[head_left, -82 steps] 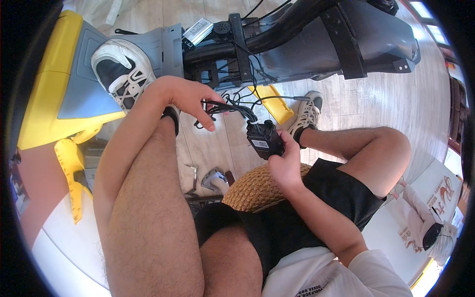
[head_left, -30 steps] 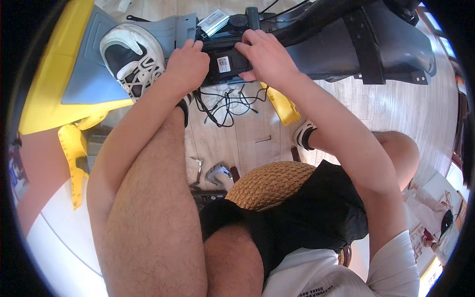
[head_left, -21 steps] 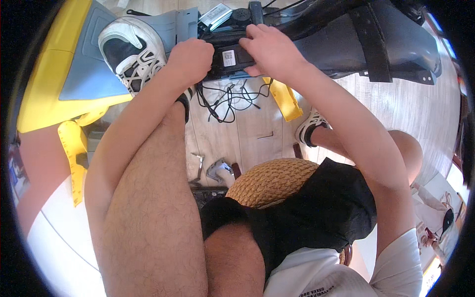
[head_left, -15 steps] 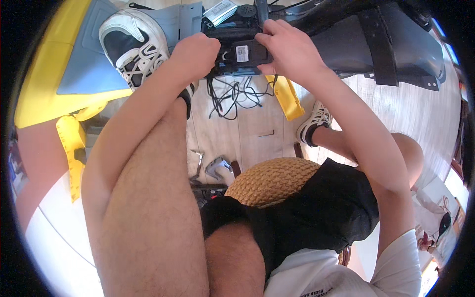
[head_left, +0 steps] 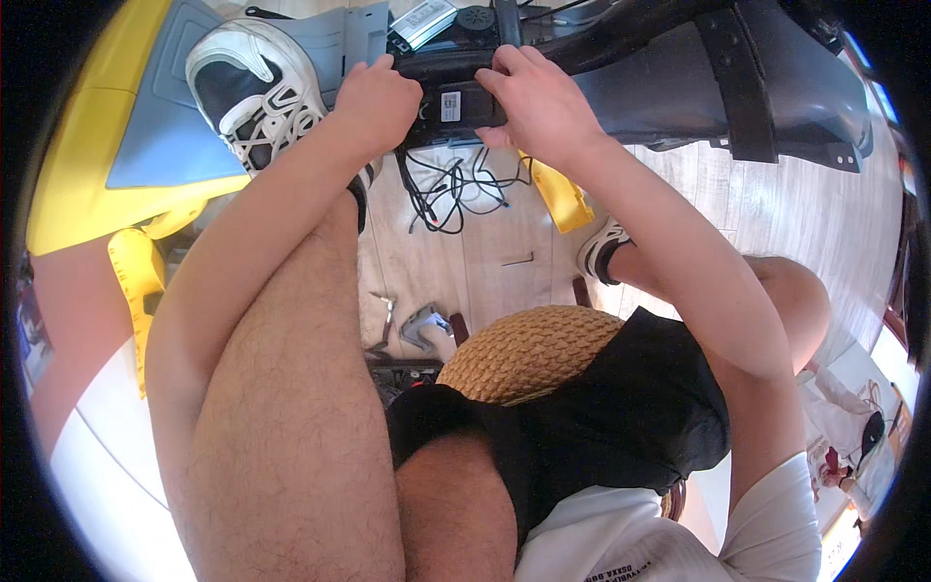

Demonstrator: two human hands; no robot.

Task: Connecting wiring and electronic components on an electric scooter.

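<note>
The black box [head_left: 475, 102] sits in the dark frame [head_left: 436, 68] across the person's knees' far side, its white label [head_left: 450, 107] facing up; I take it as the middle of the clock, with twelve pointing away from the person. At three o'clock the right hand [head_left: 543, 109] is clamped on its end, thumb along the near edge and fingers over the far one. At nine the left hand [head_left: 380, 105] curls in close by the other end, but its fingertips are hidden from me, so I can't tell whether they grip anything. A silver case [head_left: 424, 23] lies tilted at eleven, and a round black disc [head_left: 475, 17] is just past twelve. Farther out at three, a black strap [head_left: 742, 87] crosses the grey shell [head_left: 645, 107]. Loose cables [head_left: 451, 199] tangle at six, below the box, with a yellow piece [head_left: 558, 196] on the floor between four and five and a hex key [head_left: 519, 259] near five. The left shoe [head_left: 254, 92] rests on a blue-grey panel [head_left: 155, 126] at nine, the yellow body [head_left: 78, 136] beyond it. Nearer the person, between five and six, is the wicker seat [head_left: 533, 351], and a grey bracket [head_left: 419, 328] lies past six.
</note>
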